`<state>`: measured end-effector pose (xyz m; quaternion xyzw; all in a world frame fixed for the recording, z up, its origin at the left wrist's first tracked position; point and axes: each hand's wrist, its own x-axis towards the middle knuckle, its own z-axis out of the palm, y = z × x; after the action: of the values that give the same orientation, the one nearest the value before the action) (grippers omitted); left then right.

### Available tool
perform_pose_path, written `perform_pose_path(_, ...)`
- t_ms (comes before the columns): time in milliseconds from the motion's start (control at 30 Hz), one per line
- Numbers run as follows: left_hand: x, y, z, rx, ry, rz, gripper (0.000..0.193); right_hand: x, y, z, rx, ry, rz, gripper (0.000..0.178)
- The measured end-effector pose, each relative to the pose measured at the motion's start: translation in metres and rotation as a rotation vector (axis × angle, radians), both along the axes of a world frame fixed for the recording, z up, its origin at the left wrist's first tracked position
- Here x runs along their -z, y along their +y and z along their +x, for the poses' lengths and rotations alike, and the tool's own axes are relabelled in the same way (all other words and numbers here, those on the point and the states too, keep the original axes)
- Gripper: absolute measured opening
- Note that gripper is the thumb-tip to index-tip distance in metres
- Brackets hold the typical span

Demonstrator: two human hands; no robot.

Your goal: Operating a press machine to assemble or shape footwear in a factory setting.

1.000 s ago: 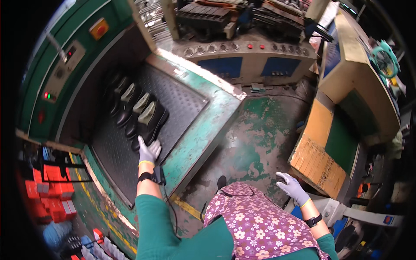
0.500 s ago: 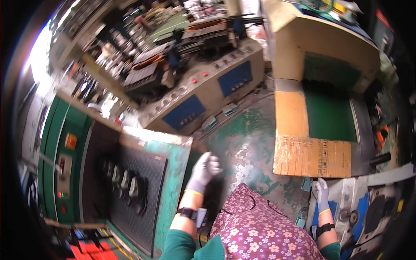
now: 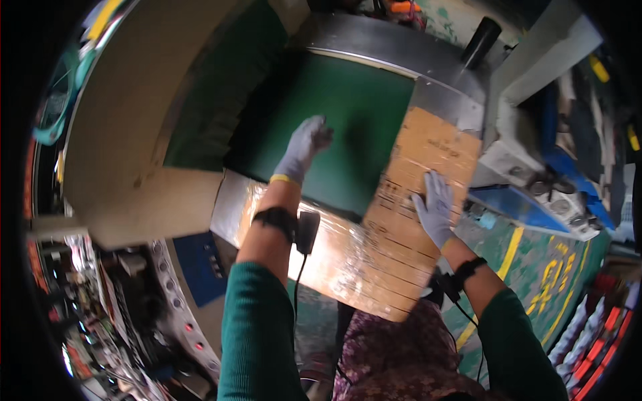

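Observation:
My left hand [image 3: 308, 142], in a pale grey glove with a yellow cuff, is held over the dark green belt [image 3: 361, 93]. Its fingers are curled in, and nothing shows in them; the palm is hidden. Flat on a taped brown cardboard sheet [image 3: 394, 247], my right hand [image 3: 437, 207] wears the same kind of glove, its fingers spread. The cardboard covers the near and right borders of the belt opening. Dark straps with small devices and cables sit on both wrists.
A large beige machine hood [image 3: 127, 147] rises on the left of the belt. Metal edging [image 3: 374, 40] runs along the far side, with a black cylinder [image 3: 481, 41] beyond. White and blue equipment [image 3: 535, 180] stands right. Red crates [image 3: 602, 347] sit at the lower right.
My view has swung right, from the machines and floor to the green belt. My left hand is now over the belt, and my right hand has come onto the cardboard.

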<state>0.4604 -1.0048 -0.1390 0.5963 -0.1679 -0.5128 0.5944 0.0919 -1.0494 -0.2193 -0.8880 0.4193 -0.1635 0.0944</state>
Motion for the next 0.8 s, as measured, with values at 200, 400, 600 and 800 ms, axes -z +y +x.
perform_pose_path(200,0.068,-0.097,0.222,0.156,-0.684,-0.012,0.044,-0.016,0.015,0.034,0.036,0.096,0.139,0.071)
perform_pose_path(400,0.026,-0.075,0.409,-0.107,-0.89,0.173,0.041,-0.012,0.008,0.036,0.039,0.152,0.118,0.067)
perform_pose_path(600,0.003,-0.025,0.46,-0.258,-0.984,0.214,0.04,-0.008,0.006,0.035,-0.003,0.28,0.112,0.063)
perform_pose_path(800,0.042,-0.023,0.457,-0.296,-1.039,0.207,0.039,0.001,0.007,0.027,-0.008,0.375,0.088,0.065)
